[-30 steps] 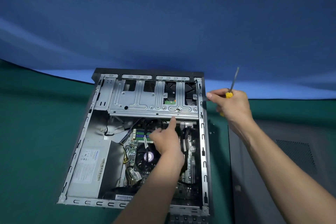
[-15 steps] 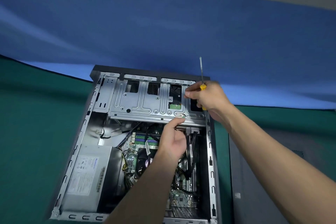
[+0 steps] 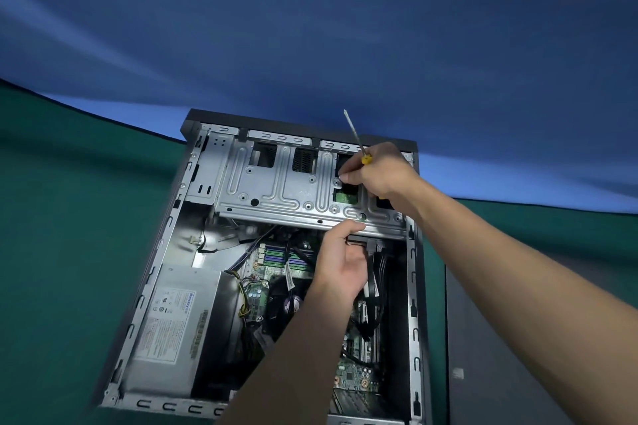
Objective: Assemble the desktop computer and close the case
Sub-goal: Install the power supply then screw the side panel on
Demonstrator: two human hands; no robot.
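Note:
The open computer case (image 3: 162, 252) lies on its side on the green table. A silver drive cage (image 3: 276, 190) spans its far end. My left hand (image 3: 341, 259) reaches under the cage's near edge, thumb on the metal lip and fingers hidden beneath it beside black cables (image 3: 374, 269). My right hand (image 3: 383, 172) grips a yellow-handled screwdriver (image 3: 355, 138), its shaft pointing up and away, while its fingertips touch the cage top near a cut-out. The power supply (image 3: 172, 328) fills the case's left side, and the motherboard (image 3: 355, 376) shows under my left forearm.
The dark grey side panel (image 3: 518, 355) lies flat on the table to the right of the case. Green cloth (image 3: 69, 217) covers the table and a blue backdrop (image 3: 310, 45) hangs behind it.
My right hand moved left with the screwdriver from beside the case onto the drive cage. My left hand slid forward from the fan area to the cage's near edge. The view moved closer.

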